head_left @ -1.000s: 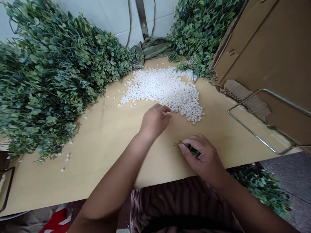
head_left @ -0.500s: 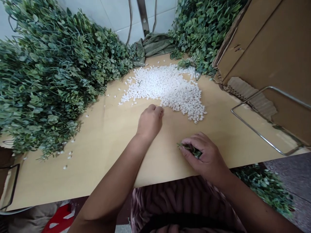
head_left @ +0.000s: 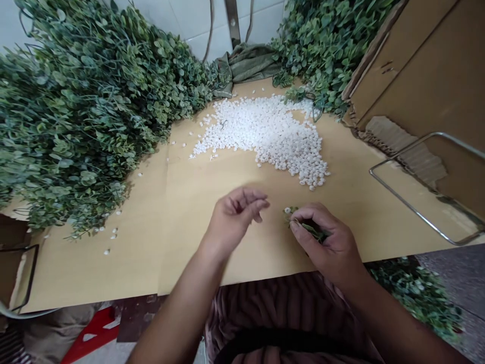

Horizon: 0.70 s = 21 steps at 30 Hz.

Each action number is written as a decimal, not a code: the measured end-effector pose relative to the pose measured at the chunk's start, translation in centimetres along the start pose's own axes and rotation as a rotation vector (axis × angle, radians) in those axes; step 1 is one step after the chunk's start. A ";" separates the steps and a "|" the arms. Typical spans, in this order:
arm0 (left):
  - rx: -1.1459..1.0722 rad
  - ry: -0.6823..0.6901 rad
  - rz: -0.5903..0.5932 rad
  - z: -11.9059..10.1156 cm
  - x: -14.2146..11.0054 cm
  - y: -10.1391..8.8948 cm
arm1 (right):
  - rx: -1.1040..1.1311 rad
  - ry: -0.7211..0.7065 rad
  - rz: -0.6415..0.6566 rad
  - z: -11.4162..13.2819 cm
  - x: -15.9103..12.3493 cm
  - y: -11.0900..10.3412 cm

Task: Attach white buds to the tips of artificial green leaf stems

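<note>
In the head view, my right hand (head_left: 326, 237) is closed around a small green leafy sprig (head_left: 316, 232) above the front of the table. A small white piece (head_left: 287, 210) shows at the sprig's tip, beyond my thumb and forefinger. To its left, my left hand (head_left: 240, 217) is raised with its fingers curled and thumb drawn toward the fingertips. Motion blurs those fingertips, and anything between them is too small to make out. Beyond both hands spreads a pile of small white pieces (head_left: 265, 129).
Bushy artificial greenery (head_left: 83, 116) is heaped on the left, with more greenery (head_left: 326, 50) at the back right. A cardboard box (head_left: 428, 86) and a bent metal wire frame (head_left: 409, 207) stand at the right edge. Dark green cloth (head_left: 252, 63) lies at the back.
My left hand has pulled back from the pile's edge toward me and turned, so its thumb shows. A white piece now appears at the tip of the sprig in my right hand.
</note>
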<state>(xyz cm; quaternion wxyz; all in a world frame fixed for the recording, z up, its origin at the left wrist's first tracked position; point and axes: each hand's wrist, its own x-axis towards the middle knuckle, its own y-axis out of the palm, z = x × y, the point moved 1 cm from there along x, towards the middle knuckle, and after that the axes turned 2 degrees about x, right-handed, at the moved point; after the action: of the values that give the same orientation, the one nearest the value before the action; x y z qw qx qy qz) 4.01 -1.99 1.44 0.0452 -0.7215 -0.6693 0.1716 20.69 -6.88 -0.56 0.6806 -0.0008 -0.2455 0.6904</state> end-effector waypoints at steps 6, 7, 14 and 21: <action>-0.551 -0.188 0.044 1.4 -4.5 1.3 | 0.021 -0.110 0.007 1.0 0.5 1.0; -0.577 -0.193 0.047 1.6 -4.5 1.4 | 0.024 -0.111 0.010 1.1 0.5 1.1; -0.676 -0.183 0.041 1.9 -3.8 1.8 | 0.087 -0.067 -0.028 1.0 0.1 1.6; -0.733 -0.240 0.136 2.3 -4.1 1.6 | 0.131 -0.050 -0.036 1.0 0.2 2.0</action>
<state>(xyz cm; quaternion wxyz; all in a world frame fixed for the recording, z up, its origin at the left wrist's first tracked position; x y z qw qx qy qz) 4.68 -6.52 -0.40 -0.3057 -0.7071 -0.6376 0.0070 18.51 -6.91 -0.32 0.6851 0.0652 -0.2168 0.6924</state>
